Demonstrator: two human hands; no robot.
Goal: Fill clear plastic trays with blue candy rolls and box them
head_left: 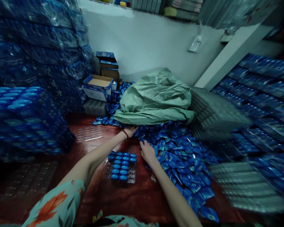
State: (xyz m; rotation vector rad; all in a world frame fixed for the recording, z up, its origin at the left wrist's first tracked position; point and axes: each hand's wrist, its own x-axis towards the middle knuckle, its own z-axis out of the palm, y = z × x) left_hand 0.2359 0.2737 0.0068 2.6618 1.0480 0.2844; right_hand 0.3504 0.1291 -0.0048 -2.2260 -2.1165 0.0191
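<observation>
Both my hands are at the near edge of a spread pile of small blue packets (180,157) on the dark red tabletop. My left hand (131,130), with bracelets at the wrist, reaches to the packets just below a green cloth sack (156,94); its fingers are partly hidden. My right hand (147,152) is beside the pile with its fingers bent, and what they touch is too small to make out. Between my forearms lies a clear plastic tray (132,176) partly filled with rows of blue oval pieces (123,172).
Wrapped blue packs (38,56) rise at the left. An open box (98,82) sits near the wall. One flat clear tray (90,133) lies at the left. Stacked clear trays (248,186) and more blue packs (262,119) stand at the right.
</observation>
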